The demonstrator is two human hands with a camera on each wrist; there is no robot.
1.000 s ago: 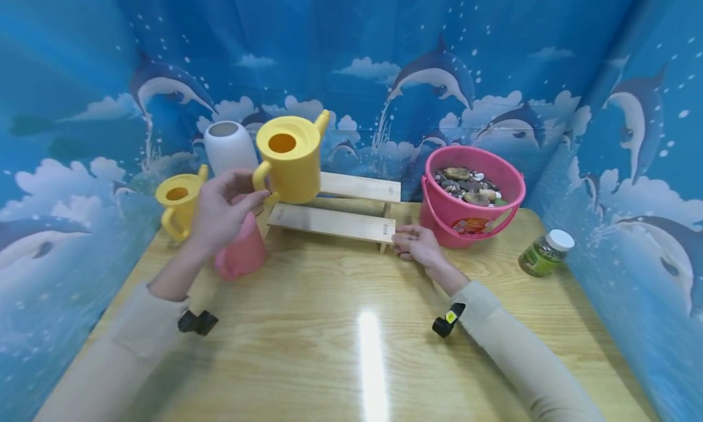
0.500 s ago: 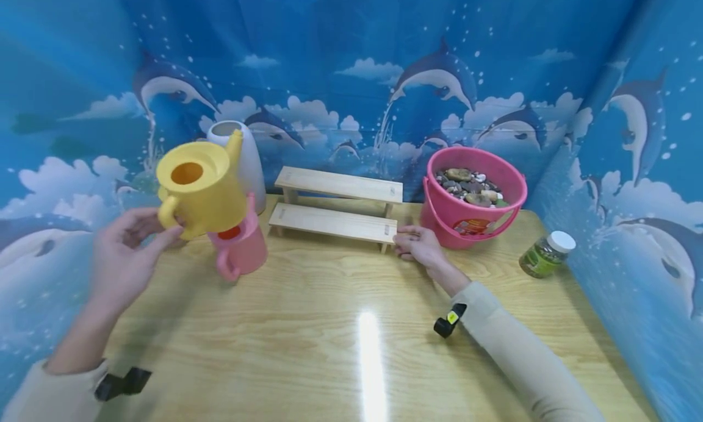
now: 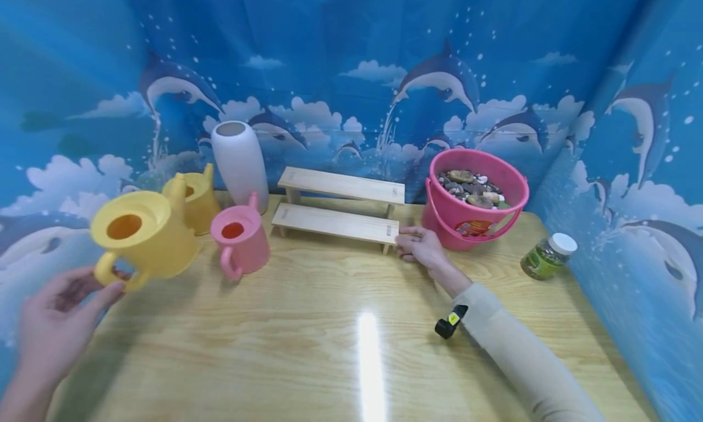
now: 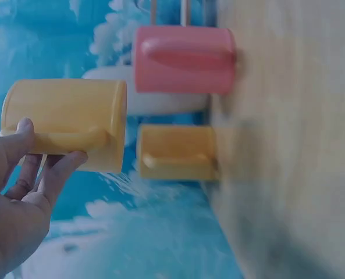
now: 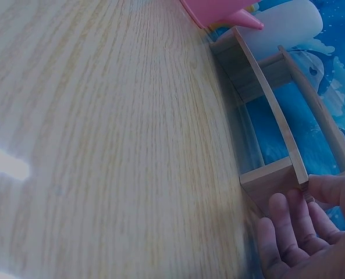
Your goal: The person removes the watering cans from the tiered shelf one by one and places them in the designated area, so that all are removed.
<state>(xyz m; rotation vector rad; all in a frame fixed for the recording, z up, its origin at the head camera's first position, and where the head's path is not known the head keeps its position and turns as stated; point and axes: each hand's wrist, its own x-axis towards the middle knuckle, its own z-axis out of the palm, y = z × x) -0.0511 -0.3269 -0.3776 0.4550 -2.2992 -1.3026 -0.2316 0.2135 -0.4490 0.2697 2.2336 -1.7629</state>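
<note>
My left hand (image 3: 60,312) grips the handle of a large yellow watering can (image 3: 140,233) and holds it in the air over the table's left edge. The left wrist view shows my fingers (image 4: 50,174) curled round that handle, with the can (image 4: 67,122) on its side in frame. My right hand (image 3: 420,245) lies on the table at the right end of a two-step wooden shelf (image 3: 335,222). Its fingertips (image 5: 294,226) touch the lower step's end (image 5: 271,180).
A pink watering can (image 3: 241,239), a smaller yellow one (image 3: 194,193) and a white vase (image 3: 240,157) stand left of the shelf. A pink bucket (image 3: 475,196) of stones and a green jar (image 3: 546,254) stand right. Blue dolphin sheets wall the wooden table (image 3: 329,336).
My left hand has carried the large yellow can from above the shelf's left end, leftward and down to the table's left edge. The right hand has stayed at the shelf.
</note>
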